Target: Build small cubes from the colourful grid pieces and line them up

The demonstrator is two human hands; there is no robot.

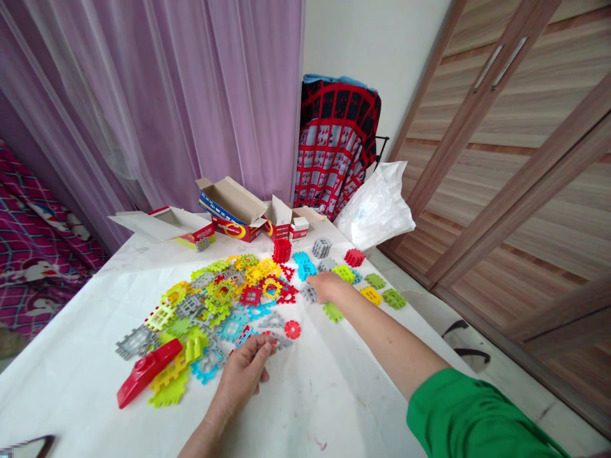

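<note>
My right hand (329, 287) reaches over the sorted tiles, its fingers closed at a grey interlocking tile (309, 293); the palm side is hidden. Just beyond its fingertips lie blue tiles (304, 266). A lime tile (344, 273) is behind the wrist, and another lime tile (333, 312) rests in front. My left hand (247, 367) hovers low by the heap's near edge, fingers curled and thumb against them. Whatever they hold, if anything, I cannot make out. A red round piece (293, 329) lies beyond it. The mixed heap of plastic building tiles (219, 299) spreads to its left.
A long red plastic piece (149, 373) lies at the heap's near left. Red tiles (282, 250) and grey tiles (321, 247) stand stacked farther back. Opened cardboard boxes (236, 213) line the far edge. A white plastic bag (377, 207) sits at the back right corner.
</note>
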